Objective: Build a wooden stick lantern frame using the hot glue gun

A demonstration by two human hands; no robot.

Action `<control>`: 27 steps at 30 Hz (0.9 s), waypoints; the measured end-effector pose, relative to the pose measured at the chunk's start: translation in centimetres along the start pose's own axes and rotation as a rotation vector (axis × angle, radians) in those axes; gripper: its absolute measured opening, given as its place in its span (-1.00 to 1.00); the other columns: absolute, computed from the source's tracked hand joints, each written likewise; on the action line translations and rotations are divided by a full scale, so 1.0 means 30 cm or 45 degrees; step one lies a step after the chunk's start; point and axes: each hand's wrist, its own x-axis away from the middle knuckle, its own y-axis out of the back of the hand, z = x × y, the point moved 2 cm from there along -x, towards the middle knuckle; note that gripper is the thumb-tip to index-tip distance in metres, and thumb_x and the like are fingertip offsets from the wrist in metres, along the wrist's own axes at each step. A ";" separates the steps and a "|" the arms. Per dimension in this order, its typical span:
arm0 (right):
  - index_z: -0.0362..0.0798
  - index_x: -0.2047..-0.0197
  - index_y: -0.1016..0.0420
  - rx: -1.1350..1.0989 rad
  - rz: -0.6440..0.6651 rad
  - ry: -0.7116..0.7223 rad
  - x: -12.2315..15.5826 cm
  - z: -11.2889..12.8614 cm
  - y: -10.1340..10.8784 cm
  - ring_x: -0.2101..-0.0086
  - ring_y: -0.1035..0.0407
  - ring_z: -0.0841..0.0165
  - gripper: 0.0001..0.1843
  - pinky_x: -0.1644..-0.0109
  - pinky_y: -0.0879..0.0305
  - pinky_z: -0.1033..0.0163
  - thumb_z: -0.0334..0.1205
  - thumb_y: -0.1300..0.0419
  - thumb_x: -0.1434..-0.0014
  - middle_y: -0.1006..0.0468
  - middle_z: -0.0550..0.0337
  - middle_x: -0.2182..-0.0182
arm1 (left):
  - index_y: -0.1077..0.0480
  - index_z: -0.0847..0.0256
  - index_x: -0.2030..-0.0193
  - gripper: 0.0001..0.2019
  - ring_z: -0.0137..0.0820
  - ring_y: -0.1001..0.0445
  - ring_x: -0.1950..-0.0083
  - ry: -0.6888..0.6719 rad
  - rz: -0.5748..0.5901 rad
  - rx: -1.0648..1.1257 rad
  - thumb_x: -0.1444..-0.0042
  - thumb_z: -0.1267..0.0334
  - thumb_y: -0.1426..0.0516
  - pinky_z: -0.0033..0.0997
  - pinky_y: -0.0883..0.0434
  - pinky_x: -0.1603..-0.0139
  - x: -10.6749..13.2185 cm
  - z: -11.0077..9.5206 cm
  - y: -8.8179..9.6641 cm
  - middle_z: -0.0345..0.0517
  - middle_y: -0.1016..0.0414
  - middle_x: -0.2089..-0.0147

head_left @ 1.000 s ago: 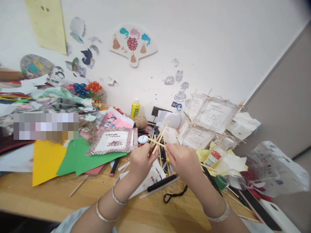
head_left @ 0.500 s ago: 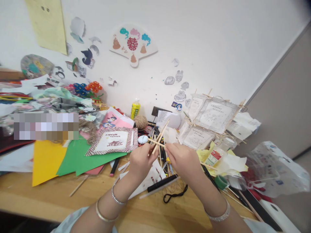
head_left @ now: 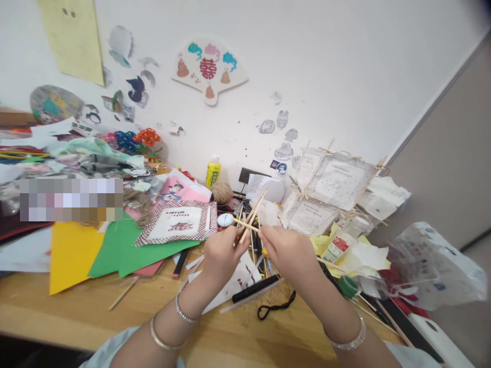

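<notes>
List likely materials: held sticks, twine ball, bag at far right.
Held sticks: probably bamboo or wood, matte; pale tan, straight, uncoated-looking.
Twine ball: likely jute or similar fibre, rough; brown, wound strands.
Bag: apparently thin plastic film, glossy; partly see-through, crumpled.

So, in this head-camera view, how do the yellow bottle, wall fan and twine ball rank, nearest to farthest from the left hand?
1. Twine ball: just beyond the left hand.
2. Yellow bottle: behind it, slightly left.
3. Wall fan: high above both.
</notes>
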 end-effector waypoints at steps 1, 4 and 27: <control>-0.04 0.43 -0.39 -0.003 0.018 -0.010 -0.001 0.000 0.001 0.56 -0.30 0.43 -0.78 0.52 0.21 0.29 -0.28 -0.01 -0.22 -0.46 0.25 0.58 | -0.37 0.26 0.47 -0.69 -0.50 -0.36 0.60 -0.002 -0.004 -0.007 -0.20 0.16 0.01 -0.51 -0.21 0.55 0.000 -0.001 0.000 -0.20 -0.41 0.63; -0.03 0.42 -0.39 -0.013 0.060 -0.037 0.000 0.001 0.005 0.53 -0.32 0.43 -0.77 0.51 0.20 0.29 -0.27 0.01 -0.24 -0.47 0.25 0.56 | -0.37 0.25 0.48 -0.67 -0.51 -0.34 0.62 -0.015 -0.023 -0.032 -0.21 0.14 0.02 -0.51 -0.19 0.56 -0.001 -0.003 0.002 -0.21 -0.40 0.64; -0.02 0.36 -0.39 -0.031 0.181 -0.101 -0.008 0.014 0.009 0.49 -0.37 0.40 -0.76 0.50 0.18 0.29 -0.22 0.04 -0.27 -0.51 0.24 0.50 | -0.38 0.25 0.48 -0.69 -0.50 -0.34 0.61 0.021 0.011 -0.050 -0.19 0.16 0.00 -0.50 -0.18 0.56 0.001 0.001 0.002 -0.21 -0.40 0.64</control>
